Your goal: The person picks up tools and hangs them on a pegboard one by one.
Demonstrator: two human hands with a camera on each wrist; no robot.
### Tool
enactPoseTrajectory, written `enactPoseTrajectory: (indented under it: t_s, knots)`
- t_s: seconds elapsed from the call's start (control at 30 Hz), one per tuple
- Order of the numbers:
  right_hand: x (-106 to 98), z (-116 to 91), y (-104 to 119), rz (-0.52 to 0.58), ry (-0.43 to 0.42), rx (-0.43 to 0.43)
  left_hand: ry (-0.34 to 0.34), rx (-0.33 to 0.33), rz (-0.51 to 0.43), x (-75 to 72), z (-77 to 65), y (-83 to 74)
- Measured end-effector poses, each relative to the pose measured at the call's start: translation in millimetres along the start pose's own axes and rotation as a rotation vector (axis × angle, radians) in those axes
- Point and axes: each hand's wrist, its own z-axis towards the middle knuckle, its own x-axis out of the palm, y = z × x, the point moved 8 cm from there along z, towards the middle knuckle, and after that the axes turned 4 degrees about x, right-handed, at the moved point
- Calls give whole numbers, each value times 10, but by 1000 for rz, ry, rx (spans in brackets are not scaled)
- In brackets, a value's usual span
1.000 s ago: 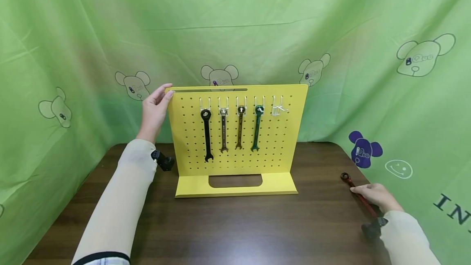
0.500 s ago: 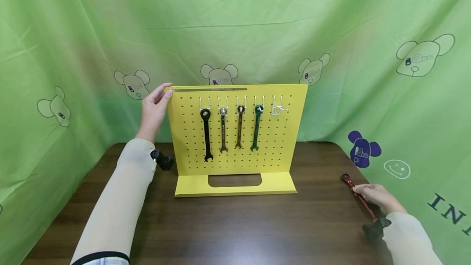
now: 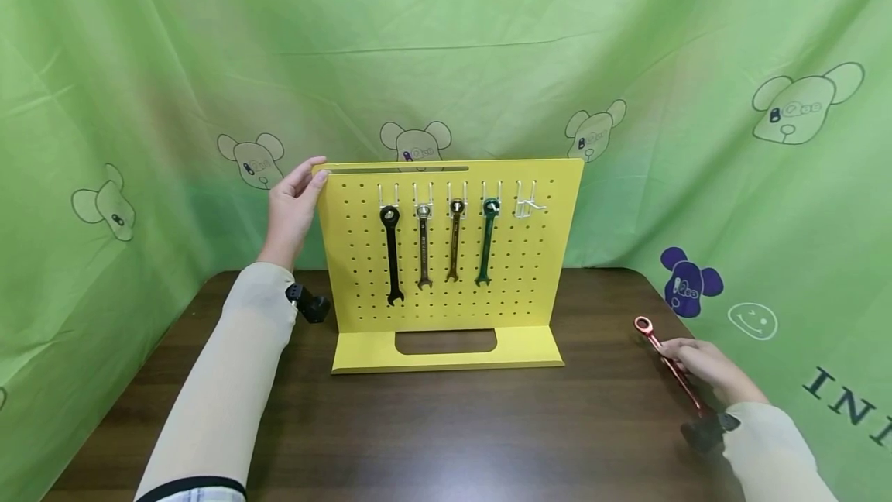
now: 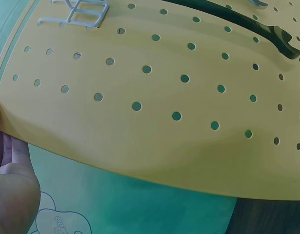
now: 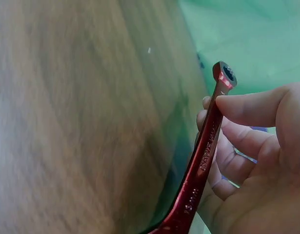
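My right hand (image 3: 704, 366) pinches a red combination wrench (image 5: 201, 161) between thumb and fingers, just below its ring end, on the right side of the table. At the upper left corner of the yellow pegboard (image 3: 446, 308), my left hand (image 3: 291, 211) grips the edge, thumb in front and fingers behind. From white hooks on the board hang a black wrench (image 3: 392, 254), a silver wrench (image 3: 423, 246), a bronze-coloured wrench (image 3: 455, 242) and a green wrench (image 3: 488, 242), ring ends up. The rightmost white hook (image 3: 527, 208) bears nothing.
The pegboard stands upright on its yellow foot, which has an oblong cut-out, on a dark wooden table (image 3: 446, 424). A green printed curtain (image 3: 446, 45) hangs behind the table and along both sides.
My right hand has raised the red wrench slightly off the table, and its ring end has shifted up and left. The left hand and the board have stayed in place.
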Motion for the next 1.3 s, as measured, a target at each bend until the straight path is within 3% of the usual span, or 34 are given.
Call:
enactPoseTrajectory:
  t_s: [0.13, 0.33, 0.73, 1.03, 1.3]
  knots:
    - [23, 7, 140, -20, -15, -36, -3, 2, 0, -1, 1, -2]
    - [90, 20, 390, 61, -12, -69, -2, -5, 11, -8, 0, 11]
    - [151, -76, 1183, 231, -37, -215, -10, -1, 5, -4, -11, -6]
    - [214, -210, 1800, 149, -68, -312, -9, -4, 12, -8, -5, -3]
    - [316, -275, 2200, 214, -49, -372, -4, -6, -3, -9, -4, -3]
